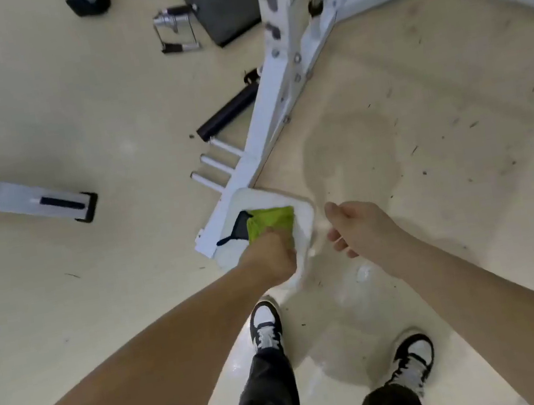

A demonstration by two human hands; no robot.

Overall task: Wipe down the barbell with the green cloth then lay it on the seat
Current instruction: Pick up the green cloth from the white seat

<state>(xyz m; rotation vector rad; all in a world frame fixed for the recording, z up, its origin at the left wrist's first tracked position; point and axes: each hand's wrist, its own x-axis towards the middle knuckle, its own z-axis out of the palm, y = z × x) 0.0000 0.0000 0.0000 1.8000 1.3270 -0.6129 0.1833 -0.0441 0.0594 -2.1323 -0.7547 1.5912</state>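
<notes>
Your left hand grips the bright green cloth on the white padded seat, likely to lift it for wiping, while your right hand hovers loosely curled and empty.

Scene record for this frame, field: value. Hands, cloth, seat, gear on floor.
left hand: on the green cloth; fingers hidden, grip unclear
right hand: loosely curled, holds nothing, right of the white seat
green cloth: lies on the white seat, partly over a black item
floor: black bar beside the white frame
</notes>
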